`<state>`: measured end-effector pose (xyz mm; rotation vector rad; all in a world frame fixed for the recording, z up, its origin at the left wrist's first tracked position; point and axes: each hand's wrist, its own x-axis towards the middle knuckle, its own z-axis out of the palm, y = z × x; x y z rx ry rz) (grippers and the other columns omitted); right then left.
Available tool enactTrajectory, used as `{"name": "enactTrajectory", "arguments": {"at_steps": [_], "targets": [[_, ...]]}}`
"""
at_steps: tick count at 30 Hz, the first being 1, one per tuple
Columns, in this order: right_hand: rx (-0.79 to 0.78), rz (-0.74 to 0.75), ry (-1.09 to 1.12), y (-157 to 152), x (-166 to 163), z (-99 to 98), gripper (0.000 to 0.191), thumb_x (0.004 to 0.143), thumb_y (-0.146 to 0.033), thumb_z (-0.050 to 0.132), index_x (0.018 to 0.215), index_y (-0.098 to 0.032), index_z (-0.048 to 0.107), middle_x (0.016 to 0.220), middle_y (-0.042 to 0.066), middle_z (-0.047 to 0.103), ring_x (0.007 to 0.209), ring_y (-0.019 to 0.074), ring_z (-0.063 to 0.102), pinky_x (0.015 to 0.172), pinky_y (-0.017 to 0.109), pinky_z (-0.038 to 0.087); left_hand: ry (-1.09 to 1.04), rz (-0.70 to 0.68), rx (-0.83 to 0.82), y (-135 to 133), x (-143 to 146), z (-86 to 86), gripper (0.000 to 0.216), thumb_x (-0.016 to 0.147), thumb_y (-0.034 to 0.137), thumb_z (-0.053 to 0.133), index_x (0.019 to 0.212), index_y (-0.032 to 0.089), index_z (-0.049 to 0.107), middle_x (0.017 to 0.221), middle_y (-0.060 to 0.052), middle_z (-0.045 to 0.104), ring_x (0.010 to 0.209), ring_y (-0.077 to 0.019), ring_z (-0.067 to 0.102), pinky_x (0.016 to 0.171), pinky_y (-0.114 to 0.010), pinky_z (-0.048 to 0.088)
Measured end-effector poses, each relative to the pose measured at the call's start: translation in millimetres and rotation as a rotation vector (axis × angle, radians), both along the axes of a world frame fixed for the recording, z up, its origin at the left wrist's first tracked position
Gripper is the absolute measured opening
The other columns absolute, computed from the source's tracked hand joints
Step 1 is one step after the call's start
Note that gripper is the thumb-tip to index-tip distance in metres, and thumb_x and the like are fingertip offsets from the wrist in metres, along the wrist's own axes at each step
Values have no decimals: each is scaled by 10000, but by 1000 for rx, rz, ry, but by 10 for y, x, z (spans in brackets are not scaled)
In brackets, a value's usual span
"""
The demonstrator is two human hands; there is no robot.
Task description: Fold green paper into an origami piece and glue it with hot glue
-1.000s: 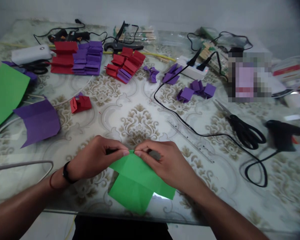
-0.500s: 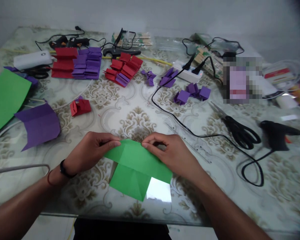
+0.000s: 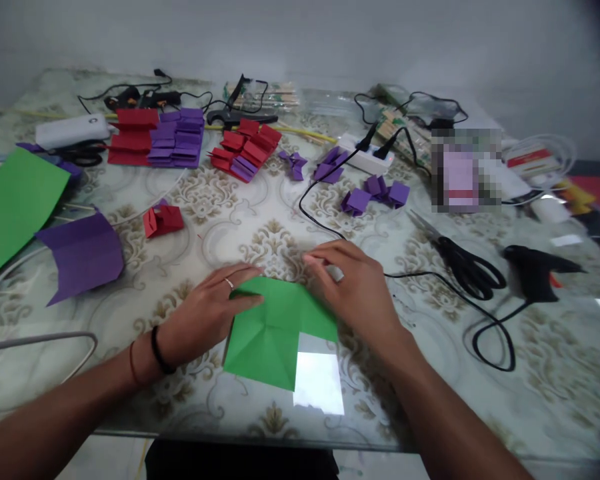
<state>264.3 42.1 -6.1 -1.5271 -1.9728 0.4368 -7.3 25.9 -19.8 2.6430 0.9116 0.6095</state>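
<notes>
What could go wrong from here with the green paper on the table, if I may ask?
The right hand might snag the black cable that passes close by it, perhaps tugging the gun-shaped tool that it seems to lead to. The green paper has crease lines, so if the left hand at its upper edge slips, a fold could come out crooked. A wide outward swing of the right arm might knock the scissors.
</notes>
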Motion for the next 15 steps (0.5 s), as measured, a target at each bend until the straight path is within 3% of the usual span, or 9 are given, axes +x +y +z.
{"name": "enactTrajectory", "arguments": {"at_steps": [3,6,11,13,15], "targets": [[-165,122,-6,-57,-86,30,154,995,-278,652,1018,-202,784,1017,95,774,920,253,722,886,402,559,51,33,-16,-10,16,-21,351,1024,79,494,1250,215,725,1518,-135,594,1436,-290,546,1181,-520,518],[-290,130,35,-103,-155,47,109,919,-207,730,1014,-207,783,992,70,777,841,218,719,825,359,563,61,46,-40,1,16,-37,372,1042,141,509,1375,209,661,1477,-138,627,1396,-290,576,1178,-531,514],[-447,145,215,-120,-159,99,33,886,-195,748,898,-210,774,771,-1,743,692,167,657,679,289,502,-3,76,-118,16,24,-21,461,1034,164,567,1493,210,575,1389,-118,678,1301,-288,620,1164,-512,502],[-487,194,266,-134,-175,124,71,903,-203,716,851,-208,764,761,-4,731,699,161,640,665,280,479,-44,116,-180,31,30,37,414,1030,192,586,1442,193,624,1323,-116,708,1245,-292,643,1139,-489,510],[-497,238,301,-160,-215,142,94,901,-195,691,826,-207,745,782,0,722,721,159,629,677,281,475,-80,132,-249,53,32,112,272,1034,228,592,1262,194,736,1164,-93,756,1127,-276,681,1064,-451,539]]}}
